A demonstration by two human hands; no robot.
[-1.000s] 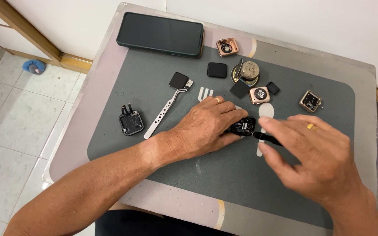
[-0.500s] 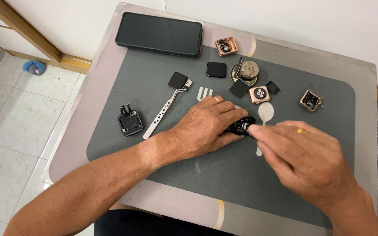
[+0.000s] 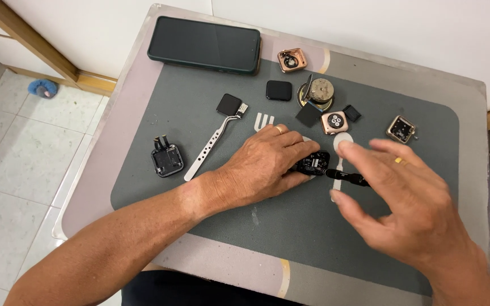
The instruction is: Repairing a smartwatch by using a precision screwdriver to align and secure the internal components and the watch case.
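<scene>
My left hand lies on the grey mat and pinches a small black watch module between thumb and fingertips. A thin black tool points its tip at the module from the right. Just over the tool's far end hovers my right hand, blurred, fingers spread, with a ring on one finger. I see no grip on the tool. A white plastic pick lies partly under the two hands.
Silver tweezers and a black watch body with a flex cable lie left. A dark phone rests at the back. Watch cases, black screens and a round metal part are scattered behind.
My right hand has opened its fingers and drawn back to the right from the module. The left hand has stayed on the module.
</scene>
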